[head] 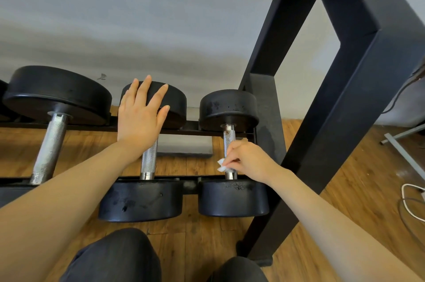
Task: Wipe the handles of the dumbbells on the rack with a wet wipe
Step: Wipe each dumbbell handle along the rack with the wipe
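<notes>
Any writing on the black weights is too small for you to read. Under you lies a wood-plank floor (pixel 358 192), with a pale wall (pixel 138 28) behind the black rack (pixel 358 74). Three dumbbells lie across its low rails, handles running from you toward the wall. Your right hand (pixel 249 162) pinches a white wipe (pixel 222 165) against the right handle (pixel 230 141), near its front end. Your left hand (pixel 139 116) rests flat, fingers spread, on the middle dumbbell (pixel 142 199)'s far weight.
</notes>
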Tool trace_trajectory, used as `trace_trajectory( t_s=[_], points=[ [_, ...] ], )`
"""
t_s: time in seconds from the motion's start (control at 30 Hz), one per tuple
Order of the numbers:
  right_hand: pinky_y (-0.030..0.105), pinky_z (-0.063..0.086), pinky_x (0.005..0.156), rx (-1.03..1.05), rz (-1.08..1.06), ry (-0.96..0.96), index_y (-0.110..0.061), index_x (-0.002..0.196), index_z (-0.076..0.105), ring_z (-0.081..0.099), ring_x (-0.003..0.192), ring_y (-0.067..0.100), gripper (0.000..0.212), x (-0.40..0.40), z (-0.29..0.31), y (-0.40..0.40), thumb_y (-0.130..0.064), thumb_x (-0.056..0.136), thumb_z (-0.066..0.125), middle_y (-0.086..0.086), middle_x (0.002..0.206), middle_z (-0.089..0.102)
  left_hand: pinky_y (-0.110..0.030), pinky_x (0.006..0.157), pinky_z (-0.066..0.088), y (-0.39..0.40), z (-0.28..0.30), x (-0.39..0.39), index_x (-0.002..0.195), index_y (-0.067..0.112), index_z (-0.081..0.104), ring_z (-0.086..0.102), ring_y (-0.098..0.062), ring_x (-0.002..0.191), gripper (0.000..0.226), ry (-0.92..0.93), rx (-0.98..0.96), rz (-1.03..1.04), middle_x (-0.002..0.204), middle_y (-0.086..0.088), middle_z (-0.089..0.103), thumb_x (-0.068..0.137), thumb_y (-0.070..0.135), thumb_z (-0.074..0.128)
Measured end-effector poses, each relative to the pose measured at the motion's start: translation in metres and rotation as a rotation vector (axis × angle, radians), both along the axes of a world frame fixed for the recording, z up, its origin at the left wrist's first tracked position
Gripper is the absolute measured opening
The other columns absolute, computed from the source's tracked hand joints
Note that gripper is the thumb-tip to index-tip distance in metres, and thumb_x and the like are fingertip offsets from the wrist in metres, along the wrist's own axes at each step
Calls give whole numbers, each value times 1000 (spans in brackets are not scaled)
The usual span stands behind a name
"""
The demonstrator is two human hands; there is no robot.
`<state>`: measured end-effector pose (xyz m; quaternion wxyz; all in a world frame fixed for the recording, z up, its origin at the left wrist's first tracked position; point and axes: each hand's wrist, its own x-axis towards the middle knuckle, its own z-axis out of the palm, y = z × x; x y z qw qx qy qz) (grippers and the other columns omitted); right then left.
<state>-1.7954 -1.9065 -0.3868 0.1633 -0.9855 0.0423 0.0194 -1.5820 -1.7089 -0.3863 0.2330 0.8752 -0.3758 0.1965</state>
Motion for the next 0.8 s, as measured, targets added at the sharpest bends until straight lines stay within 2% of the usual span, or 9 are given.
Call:
trace_trajectory(
  t_s=[0.07, 0.2, 0.3, 0.37, 0.47, 0.57, 0.63, 0.7, 0.8],
  points=[
    [17, 42, 75, -30, 11, 21, -19, 97, 77, 54, 86, 5, 13, 6, 6, -3, -24, 88, 68, -12, 92, 55, -57, 111, 30, 0, -1, 0, 146, 19, 45, 27, -41, 144, 58, 2, 6, 5, 156, -17, 34, 98, 46, 28],
    [18, 41, 76, -89, -122, -10, -19, 106, 74, 54, 85, 7, 19, 19, 11, -8, -27, 91, 64, -15, 93, 45, -57, 111, 30, 0, -3, 3, 147, 19, 44, 26, -41, 144, 54, -3, 11, 0, 156, -17, 33, 100, 43, 33],
    [16, 38, 73, -27, -7, 125, -17, 95, 76, 49, 76, 2, 16, 18, 12, 1, -28, 91, 64, -16, 83, 47, -56, 111, 30, 0, -4, 4, 147, 19, 44, 26, -41, 144, 50, -17, 13, 7, 156, -17, 33, 101, 38, 42],
    [18, 39, 73, -58, 66, 205, -15, 90, 76, 52, 79, 5, 17, 18, 10, 4, -27, 91, 64, -11, 85, 52, -56, 111, 30, 0, -4, 3, 147, 19, 44, 26, -41, 144, 49, -21, 8, 6, 156, -17, 33, 101, 37, 44],
    [21, 40, 73, -73, -29, 144, -16, 96, 75, 52, 83, 7, 17, 24, 11, 1, -28, 90, 65, -15, 84, 48, -56, 112, 28, 0, -5, 3, 148, 20, 43, 25, -40, 145, 50, -16, 9, 7, 157, -16, 32, 101, 38, 42],
    [24, 45, 76, -100, -88, 91, -14, 100, 75, 57, 87, 13, 18, 28, 13, 0, -26, 91, 64, -9, 92, 51, -56, 112, 27, 0, -3, 3, 148, 21, 42, 24, -40, 145, 50, -6, 20, 5, 157, -16, 31, 101, 39, 40],
    [25, 46, 79, -92, -17, 191, -10, 92, 76, 55, 83, 11, 19, 28, 15, 4, -26, 91, 64, -6, 90, 54, -56, 112, 27, 0, -2, 2, 148, 21, 42, 23, -40, 145, 50, -7, 24, 4, 157, -16, 31, 101, 38, 42],
    [31, 50, 78, -114, 96, 317, -5, 80, 73, 56, 76, 16, 24, 28, 15, 8, -24, 90, 64, 5, 84, 61, -56, 112, 27, 0, -3, 2, 148, 21, 41, 23, -40, 146, 50, -6, 22, 5, 157, -16, 30, 101, 37, 44],
    [41, 51, 74, -139, 147, 379, -1, 83, 72, 58, 75, 25, 25, 29, 12, 8, -25, 89, 66, 15, 84, 63, -56, 113, 27, 0, -3, 3, 149, 21, 41, 23, -39, 146, 50, -2, 28, 1, 158, -16, 30, 101, 36, 44]
  ],
)
